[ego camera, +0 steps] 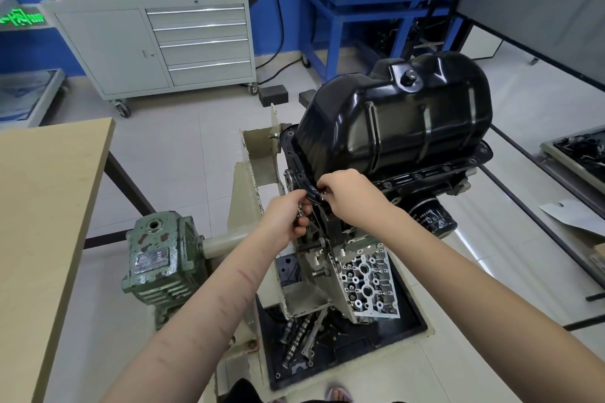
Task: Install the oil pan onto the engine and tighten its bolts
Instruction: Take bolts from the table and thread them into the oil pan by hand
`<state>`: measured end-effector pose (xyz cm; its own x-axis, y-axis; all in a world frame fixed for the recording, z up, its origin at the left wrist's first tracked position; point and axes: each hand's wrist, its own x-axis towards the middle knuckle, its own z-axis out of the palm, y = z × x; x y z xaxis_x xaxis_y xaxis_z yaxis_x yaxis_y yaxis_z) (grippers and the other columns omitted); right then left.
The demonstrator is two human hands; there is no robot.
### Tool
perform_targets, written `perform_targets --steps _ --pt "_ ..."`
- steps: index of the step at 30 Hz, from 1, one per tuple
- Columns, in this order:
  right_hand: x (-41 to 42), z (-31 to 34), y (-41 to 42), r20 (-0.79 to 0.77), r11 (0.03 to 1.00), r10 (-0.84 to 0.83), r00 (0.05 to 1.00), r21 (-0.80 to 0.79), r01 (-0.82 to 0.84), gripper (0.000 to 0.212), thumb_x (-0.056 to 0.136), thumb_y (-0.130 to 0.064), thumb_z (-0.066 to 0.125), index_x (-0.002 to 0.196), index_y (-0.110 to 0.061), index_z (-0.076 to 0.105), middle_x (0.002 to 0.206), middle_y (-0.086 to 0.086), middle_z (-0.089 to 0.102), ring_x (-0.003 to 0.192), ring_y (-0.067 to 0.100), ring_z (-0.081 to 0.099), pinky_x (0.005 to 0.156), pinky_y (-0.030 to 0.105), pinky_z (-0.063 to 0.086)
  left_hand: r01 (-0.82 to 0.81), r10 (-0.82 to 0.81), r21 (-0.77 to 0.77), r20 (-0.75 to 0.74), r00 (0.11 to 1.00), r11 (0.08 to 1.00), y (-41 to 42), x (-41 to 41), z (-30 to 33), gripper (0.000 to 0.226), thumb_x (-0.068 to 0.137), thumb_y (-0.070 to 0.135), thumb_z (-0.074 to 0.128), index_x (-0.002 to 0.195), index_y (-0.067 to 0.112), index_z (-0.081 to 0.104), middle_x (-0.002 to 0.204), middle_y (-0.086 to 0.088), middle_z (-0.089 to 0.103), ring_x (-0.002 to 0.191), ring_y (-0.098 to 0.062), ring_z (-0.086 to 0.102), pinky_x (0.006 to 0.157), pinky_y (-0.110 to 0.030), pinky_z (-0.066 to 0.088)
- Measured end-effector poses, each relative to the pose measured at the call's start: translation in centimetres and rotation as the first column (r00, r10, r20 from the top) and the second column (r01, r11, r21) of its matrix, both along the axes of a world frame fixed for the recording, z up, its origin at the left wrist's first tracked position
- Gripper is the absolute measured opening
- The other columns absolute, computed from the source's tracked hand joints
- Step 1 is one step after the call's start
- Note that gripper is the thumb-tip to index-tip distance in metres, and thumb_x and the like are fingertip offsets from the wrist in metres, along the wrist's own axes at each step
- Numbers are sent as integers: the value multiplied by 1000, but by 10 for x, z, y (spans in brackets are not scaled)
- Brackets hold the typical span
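Black and glossy, the oil pan [393,121] sits dome-up on the engine [330,239], which hangs inverted on its stand so that the pan's mating face looks upward and bolts can be dropped in from above. Its flange [435,170] lies along the block's edge, with several bolt heads already visible in the holes on the far side. Both hands meet at the near left corner of that flange. The right hand [347,193] pinches a small bolt [322,195] between curled fingertips at the flange edge, seemingly to start it by feel before any tool is used. The left hand [288,216] is curled just below, gripping what look like spare bolts, kept close so the next one is within reach; exactly how many it holds cannot be told. Beneath the engine, a black tray [409,327] catches loose parts such as a camshaft [294,340], and a green gearbox [160,258] on the stand's shaft explains how the block was turned over. Hand-starting seems the step in hand; tightening remains.
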<state>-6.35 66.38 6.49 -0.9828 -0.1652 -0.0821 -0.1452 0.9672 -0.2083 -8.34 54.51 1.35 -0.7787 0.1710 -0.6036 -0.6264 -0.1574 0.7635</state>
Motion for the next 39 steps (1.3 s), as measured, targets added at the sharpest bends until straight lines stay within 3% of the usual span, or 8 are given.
perform_targets --steps 4,11,18,23,29,39 --pt "1 -5 2 -20 1000 -5 1000 1 5 26 94 -16 45 115 -9 59 112 12 59 105 29 53 85 37 45 -3 0 -50 -60 998 999 1 0 -1 24 94 16 45 71 10 45 58 -3 43 28 -6 32 34 -11 20" --pt "5 -9 11 -84 976 -85 993 -205 66 26 92 -16 52 114 -8 62 111 10 61 105 24 55 92 32 42 1 -5 -57 -71 997 998 3 -1 -1 22 93 13 45 71 11 44 58 -3 43 29 -6 32 34 -10 20" --pt "3 -8 5 -58 997 -12 998 -72 7 26 95 -17 44 114 -10 60 111 10 58 105 28 53 88 39 43 4 -7 -51 -70 998 999 2 -1 -1 22 94 14 44 73 10 44 59 -4 43 28 -6 33 33 -10 21" --pt "1 -9 -1 -75 996 31 997 82 -25 22 94 -10 43 110 -7 58 109 10 55 104 29 52 76 34 42 3 -6 -35 -63 998 999 3 -1 -1 21 95 15 45 74 11 44 59 -3 44 30 -7 33 34 -11 21" --pt "-3 -9 -6 -131 981 53 990 194 -27 26 96 -25 44 107 -4 54 107 12 56 104 30 53 65 31 32 2 -4 -27 -63 998 1000 1 1 0 21 95 15 45 74 11 45 58 -3 44 30 -7 33 34 -11 20" --pt "2 -4 -5 -78 999 -12 997 49 16 24 94 -20 46 110 -6 57 109 13 57 103 30 53 77 34 43 3 -5 -29 -56 998 1000 2 2 3 21 94 15 45 73 10 47 58 -3 44 30 -7 33 34 -11 22"
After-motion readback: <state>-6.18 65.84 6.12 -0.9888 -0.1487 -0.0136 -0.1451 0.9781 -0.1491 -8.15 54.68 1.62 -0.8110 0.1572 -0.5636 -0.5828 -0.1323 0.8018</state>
